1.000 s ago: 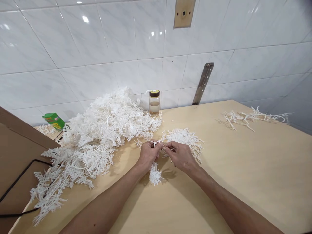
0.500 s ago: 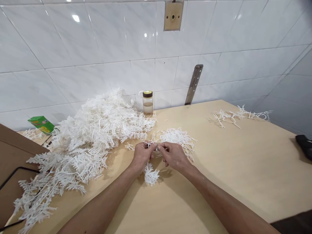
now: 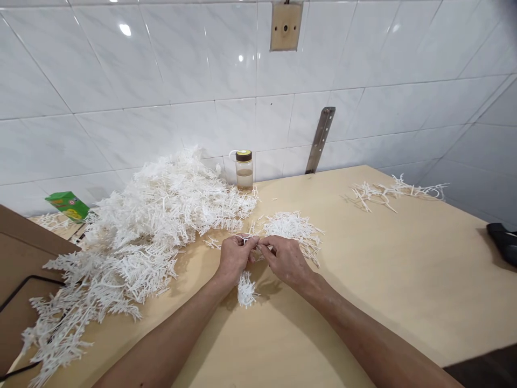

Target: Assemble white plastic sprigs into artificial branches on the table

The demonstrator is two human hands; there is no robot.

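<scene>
My left hand [image 3: 235,257] is closed on a white branched sprig, whose bushy tip [image 3: 246,290] hangs below the fingers. Right beside it, the fingertips of my right hand [image 3: 285,258] are pinched together near the left thumb; what they hold is too small to make out. Behind my right hand lies a small pile of short white pieces [image 3: 291,229]. A large heap of white branched sprigs [image 3: 161,205] fills the table's left side.
On the wooden table [image 3: 383,269] are a bottle [image 3: 244,171] by the wall, bare white branches [image 3: 388,193] at the back right and a black object [image 3: 503,242] at the right edge. At left are a green box [image 3: 68,206] and brown cardboard [image 3: 28,275].
The bushy tip has shifted slightly left and looks narrower. My right hand has moved a little, its fingers still pinched beside the left thumb.
</scene>
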